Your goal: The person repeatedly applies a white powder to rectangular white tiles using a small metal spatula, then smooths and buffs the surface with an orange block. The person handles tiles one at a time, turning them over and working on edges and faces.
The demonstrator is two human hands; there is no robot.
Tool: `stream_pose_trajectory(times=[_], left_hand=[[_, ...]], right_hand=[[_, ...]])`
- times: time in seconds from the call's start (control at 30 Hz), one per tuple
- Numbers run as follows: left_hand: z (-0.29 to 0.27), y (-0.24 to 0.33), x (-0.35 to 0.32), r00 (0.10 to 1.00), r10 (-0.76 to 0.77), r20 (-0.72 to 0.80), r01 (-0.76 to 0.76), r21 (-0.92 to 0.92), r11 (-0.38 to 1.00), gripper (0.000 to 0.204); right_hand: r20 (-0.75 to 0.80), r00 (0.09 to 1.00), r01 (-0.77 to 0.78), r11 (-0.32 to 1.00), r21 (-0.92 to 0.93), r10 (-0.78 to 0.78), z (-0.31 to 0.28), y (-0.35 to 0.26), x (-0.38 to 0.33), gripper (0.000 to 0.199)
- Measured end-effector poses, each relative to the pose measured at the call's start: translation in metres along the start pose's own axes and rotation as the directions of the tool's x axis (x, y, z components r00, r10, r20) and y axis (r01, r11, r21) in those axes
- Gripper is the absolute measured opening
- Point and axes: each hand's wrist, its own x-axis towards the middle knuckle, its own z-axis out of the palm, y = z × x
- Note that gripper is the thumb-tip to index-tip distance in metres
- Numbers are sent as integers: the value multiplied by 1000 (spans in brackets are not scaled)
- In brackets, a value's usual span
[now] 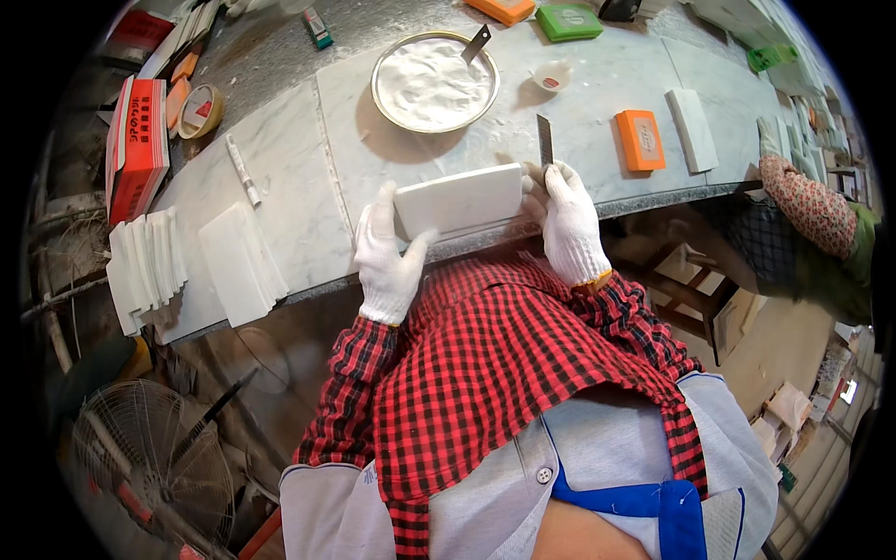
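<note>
Head view, looking down over the near edge of the grey-white marble table point(308, 215). We see the left hand point(390, 257), in a white knitted glove, closed around the left end of a white rectangular stone tile point(459, 199), thumb on the near face and fingers behind. The right hand point(569, 224), gloved alike, steadies the tile's right end and at the same time pinches a narrow flat steel blade point(545, 140), which stands up from between its fingertips and points away from the body. Both grips are thus closed, the left on the tile alone, the right on blade and tile together.

The tile is held just above the table's near edge, in front of the red-and-black checked apron point(504, 373). Its long axis runs left to right, rising slightly toward the right; its broad face tilts up toward the camera, and its upper long edge faces the table.

We judge the step in hand to be the working of the tile's right end or edge with the blade, probably scraping or filling. The next move would call for a firm left hold while the blade is laid against the edge at a shallow angle.

Beyond lie a round metal basin of white powder point(434, 82), an orange rectangular block point(640, 140), a stack of white tiles point(245, 266), and a red carton point(137, 145). A co-worker's floral sleeve point(807, 201) enters at right.
</note>
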Motion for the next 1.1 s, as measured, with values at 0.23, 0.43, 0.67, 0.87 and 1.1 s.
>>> stream_pose_trajectory(times=[0.23,0.43,0.67,0.87,1.1], left_hand=[[-2,-2,32,993,-104,-54,77,-365,928,73],[-12,-17,42,990,-30,138,83,-397,914,46],[3,-27,48,994,-63,93,89,-299,950,18],[9,-37,52,999,-14,32,23,-293,956,26],[16,-50,51,997,73,-14,-73,-306,949,31]], right_hand=[[95,989,-116,993,23,113,1,3,-20,27],[386,918,42,941,-335,96,-10,-19,-2,23],[582,796,374,620,-689,167,34,-44,29,35],[756,654,697,368,-615,25,70,-37,45,35],[866,497,852,218,-477,-48,86,-26,52,28]])
